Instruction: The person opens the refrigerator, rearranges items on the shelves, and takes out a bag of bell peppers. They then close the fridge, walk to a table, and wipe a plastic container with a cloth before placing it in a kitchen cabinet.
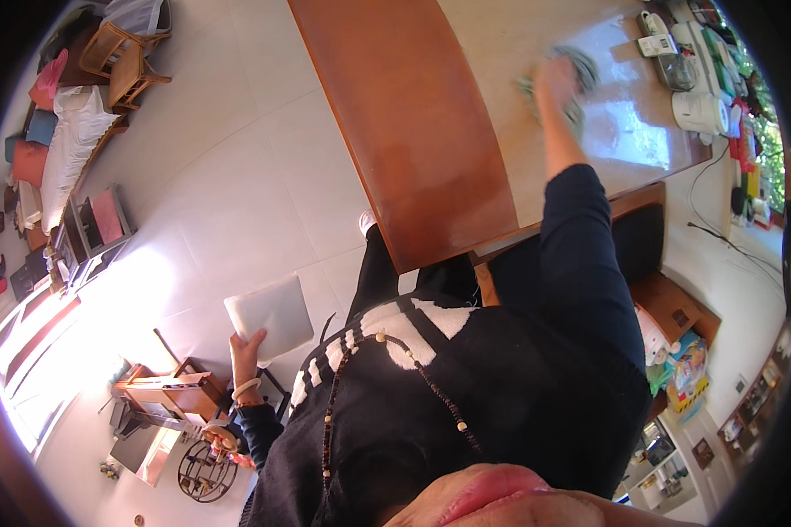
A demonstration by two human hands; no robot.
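Note:
My right hand [555, 86], slightly smeared by motion, presses on a grey-green cloth [580, 63]. The cloth lies bunched on the shiny beige part of the table top [492, 53], with folds showing on both sides of the hand. Low on the left, away from the table, my left hand [247, 353] grips a white, rounded-corner rectangular piece [272, 316] by its lower left edge. That piece looks like a plastic lid or shallow tray; its exact kind cannot be made out. The thumb rests on its face, and the other fingers are mostly hidden behind it.
A bare brown wooden section [404, 114] forms the table's left side. Along its far right stand a white paper roll [700, 113], a clear container [678, 72] and boxes. A dark-backed chair [637, 237] sits against the near edge. A rattan chair [130, 70] stands far left.

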